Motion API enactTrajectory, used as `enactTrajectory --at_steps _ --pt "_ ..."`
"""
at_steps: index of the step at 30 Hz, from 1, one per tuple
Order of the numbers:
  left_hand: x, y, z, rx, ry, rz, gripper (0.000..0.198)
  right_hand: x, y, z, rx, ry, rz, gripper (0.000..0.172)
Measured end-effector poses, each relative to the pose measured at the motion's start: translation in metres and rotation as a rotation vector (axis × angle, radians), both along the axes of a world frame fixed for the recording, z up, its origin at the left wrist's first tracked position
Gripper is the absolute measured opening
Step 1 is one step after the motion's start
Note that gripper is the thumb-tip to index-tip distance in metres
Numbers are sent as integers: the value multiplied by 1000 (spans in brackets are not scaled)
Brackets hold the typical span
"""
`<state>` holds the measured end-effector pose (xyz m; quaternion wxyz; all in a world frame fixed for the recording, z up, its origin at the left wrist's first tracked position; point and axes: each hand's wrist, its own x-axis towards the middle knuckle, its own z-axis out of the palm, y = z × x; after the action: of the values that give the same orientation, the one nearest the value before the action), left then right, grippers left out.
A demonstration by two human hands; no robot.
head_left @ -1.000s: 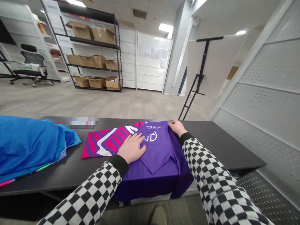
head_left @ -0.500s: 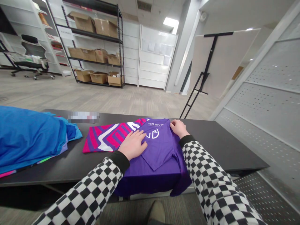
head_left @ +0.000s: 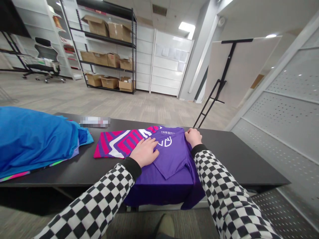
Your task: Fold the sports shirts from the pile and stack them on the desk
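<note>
A purple T-shirt (head_left: 171,156) lies folded on the black table, with a white logo and "2024" printed on it. Its lower part hangs over the table's front edge. To its left spreads a pink-and-purple striped patterned panel (head_left: 119,144) of the same fabric. My left hand (head_left: 144,152) rests flat where the stripes meet the plain purple. My right hand (head_left: 193,137) is curled over the shirt's far right edge. Both sleeves are black-and-white checked with black cuffs.
A pile of blue garments (head_left: 32,139) sits on the black table (head_left: 224,159) to the left, beside a blurred label (head_left: 94,121). Behind the table are carpet, a metal shelf (head_left: 109,49) of cardboard boxes, and an office chair (head_left: 46,56). A perforated panel (head_left: 281,113) stands right.
The whole view has shifted slightly right and up as my head turned. Both hands stay on the shirt in much the same places.
</note>
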<state>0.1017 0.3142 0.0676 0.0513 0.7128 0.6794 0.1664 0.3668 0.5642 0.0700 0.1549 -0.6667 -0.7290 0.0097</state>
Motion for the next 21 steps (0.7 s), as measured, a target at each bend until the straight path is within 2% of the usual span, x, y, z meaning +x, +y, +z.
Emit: enactTrajectory --at_steps 2,5,7,8,12,21 --pt "1 -1 -1 12 -2 5 60 2 -3 0 57 19 27 33" --pt "2 -3 -1 19 -4 8 60 5 -2 -6 159 60 239 43" --pt "4 -4 0 21 -7 9 60 4 3 -13 89 35 392 50" --pt "4 -5 0 22 -9 8 60 3 6 -18 20 3 425 54" --pt "5 -5 0 23 -22 9 61 -6 17 -27 -176 -117 365 69" --pt "6 -4 -8 84 -38 0 62 -12 26 -18 -266 -128 223 86"
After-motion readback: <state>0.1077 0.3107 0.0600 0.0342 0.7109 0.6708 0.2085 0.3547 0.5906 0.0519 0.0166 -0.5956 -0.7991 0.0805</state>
